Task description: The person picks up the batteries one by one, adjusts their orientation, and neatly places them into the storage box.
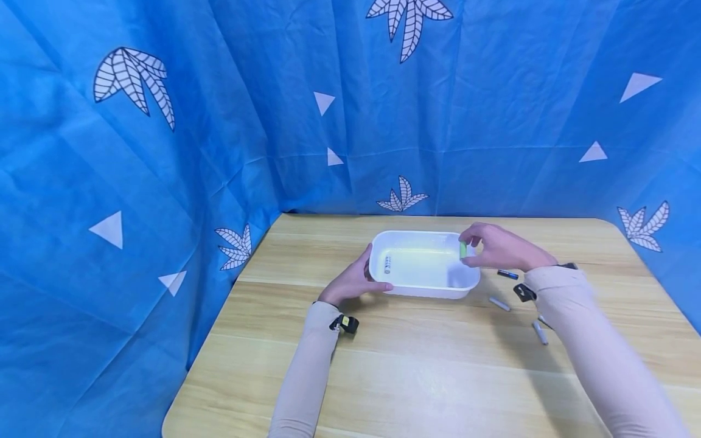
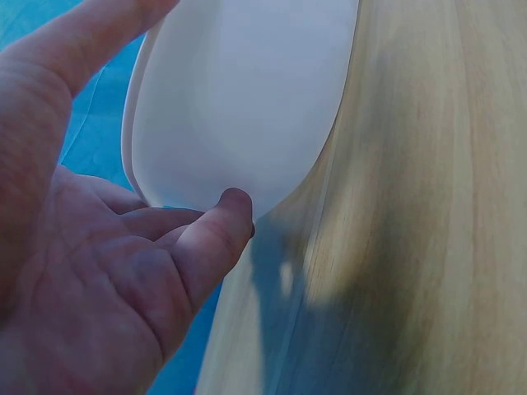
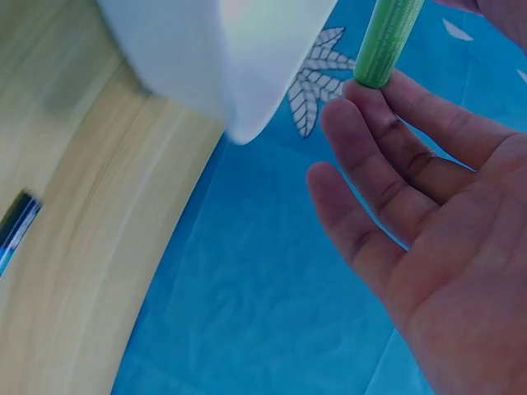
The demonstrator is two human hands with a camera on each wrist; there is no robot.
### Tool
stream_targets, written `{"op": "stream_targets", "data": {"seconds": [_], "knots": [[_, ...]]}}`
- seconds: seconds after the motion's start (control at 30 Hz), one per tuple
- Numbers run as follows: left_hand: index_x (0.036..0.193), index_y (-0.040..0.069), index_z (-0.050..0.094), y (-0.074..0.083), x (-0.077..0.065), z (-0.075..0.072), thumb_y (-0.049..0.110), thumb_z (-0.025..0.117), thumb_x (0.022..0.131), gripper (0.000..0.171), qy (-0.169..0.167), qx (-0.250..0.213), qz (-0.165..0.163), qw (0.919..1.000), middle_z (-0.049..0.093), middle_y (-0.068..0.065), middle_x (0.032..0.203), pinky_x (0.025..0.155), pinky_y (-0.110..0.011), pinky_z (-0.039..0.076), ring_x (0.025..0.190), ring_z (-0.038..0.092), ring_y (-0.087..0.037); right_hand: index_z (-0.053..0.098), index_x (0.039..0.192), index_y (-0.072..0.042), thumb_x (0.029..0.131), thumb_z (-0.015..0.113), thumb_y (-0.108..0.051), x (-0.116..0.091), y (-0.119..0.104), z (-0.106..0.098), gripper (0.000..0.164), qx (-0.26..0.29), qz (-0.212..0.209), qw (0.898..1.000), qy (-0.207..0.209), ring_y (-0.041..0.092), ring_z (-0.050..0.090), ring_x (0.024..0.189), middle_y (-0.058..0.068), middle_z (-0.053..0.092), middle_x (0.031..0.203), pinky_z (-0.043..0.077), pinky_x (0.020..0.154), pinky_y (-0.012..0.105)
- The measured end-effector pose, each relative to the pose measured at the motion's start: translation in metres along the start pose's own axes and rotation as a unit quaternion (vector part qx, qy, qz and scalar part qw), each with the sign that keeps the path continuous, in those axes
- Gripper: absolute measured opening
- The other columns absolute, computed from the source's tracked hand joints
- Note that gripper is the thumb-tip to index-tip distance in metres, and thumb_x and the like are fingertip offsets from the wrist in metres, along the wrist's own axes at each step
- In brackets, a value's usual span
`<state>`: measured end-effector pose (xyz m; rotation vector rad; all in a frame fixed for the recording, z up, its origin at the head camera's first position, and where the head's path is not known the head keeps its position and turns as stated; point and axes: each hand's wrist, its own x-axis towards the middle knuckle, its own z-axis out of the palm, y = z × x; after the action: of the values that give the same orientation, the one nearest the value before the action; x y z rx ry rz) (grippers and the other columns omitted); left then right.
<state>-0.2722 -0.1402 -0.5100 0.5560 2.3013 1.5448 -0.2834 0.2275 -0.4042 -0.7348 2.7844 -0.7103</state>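
A white plastic tub (image 1: pixel 421 291) stands on the wooden table, with a small printed cylinder (image 1: pixel 387 265), like a battery, lying in its left part. My left hand (image 1: pixel 353 281) grips the tub's left end, thumb along the near rim and fingers round the outer side. Over the tub's right end, my right hand (image 1: pixel 499 246) pinches a green battery (image 3: pixel 389 43) between thumb and fingertips, held up at the rim. In the right wrist view its lower end rests at the fingertips while the other fingers stay loosely extended.
Right of the tub lies a black-and-blue battery (image 1: pixel 507 274). Nearer are a grey battery (image 1: pixel 499 303), another grey one (image 1: pixel 540 333) and one partly hidden by the right forearm (image 1: pixel 597 347). Blue patterned cloth (image 1: pixel 306 121) hangs behind and left of the table (image 1: pixel 405 371).
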Motion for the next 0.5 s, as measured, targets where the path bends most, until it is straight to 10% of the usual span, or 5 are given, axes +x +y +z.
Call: {"op": "stream_targets", "data": {"seconds": [0.5], "knots": [[0.167,0.030,0.010,0.004,-0.003,0.000,0.036,0.092,0.077,0.123,0.006,0.018,-0.010,0.9998,0.050,-0.011,0.155,0.121,-0.054,0.040,0.138,0.055,-0.029,0.072,0.120,-0.006,0.085,0.082,-0.028,0.046,-0.035,0.016,0.043,0.013,-0.025,0.999,-0.031,0.033,0.064,0.109,0.011,0.071,0.118,0.058,0.091,0.042]]}}
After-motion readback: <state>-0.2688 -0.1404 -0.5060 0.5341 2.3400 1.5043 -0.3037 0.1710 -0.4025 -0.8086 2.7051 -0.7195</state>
